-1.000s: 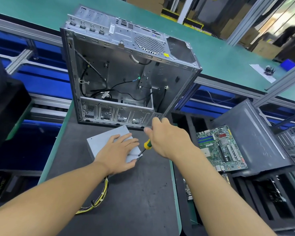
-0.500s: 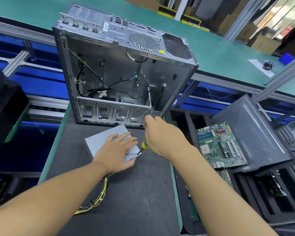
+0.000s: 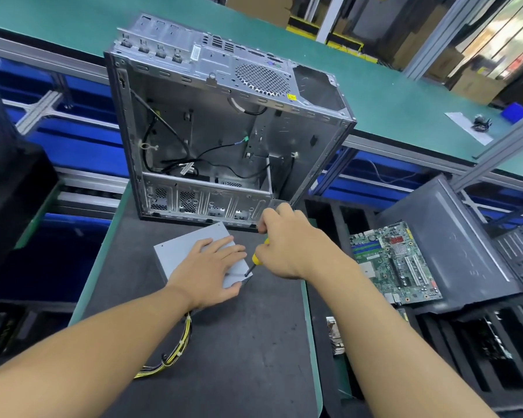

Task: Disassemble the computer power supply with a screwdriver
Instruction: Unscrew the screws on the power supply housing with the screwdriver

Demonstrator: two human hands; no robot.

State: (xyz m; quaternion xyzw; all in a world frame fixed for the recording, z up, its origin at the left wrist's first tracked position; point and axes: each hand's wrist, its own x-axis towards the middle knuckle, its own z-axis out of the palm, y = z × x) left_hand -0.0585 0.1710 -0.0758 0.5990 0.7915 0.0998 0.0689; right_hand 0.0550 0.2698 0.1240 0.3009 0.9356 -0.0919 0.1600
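A grey metal power supply lies flat on the dark work mat, with a yellow and black cable bundle trailing toward me. My left hand presses flat on its top, fingers straight. My right hand grips a screwdriver with a yellow and green handle. The screwdriver's tip touches the box's near right corner, just beyond my left fingertips.
An open, gutted computer case stands upright right behind the power supply. A green motherboard lies on a black panel to the right. Black foam racks fill the lower right. A green bench runs across the back.
My right hand has turned slightly on the screwdriver, and its tip has settled onto the power supply's corner. My left hand stays pressed on the box.
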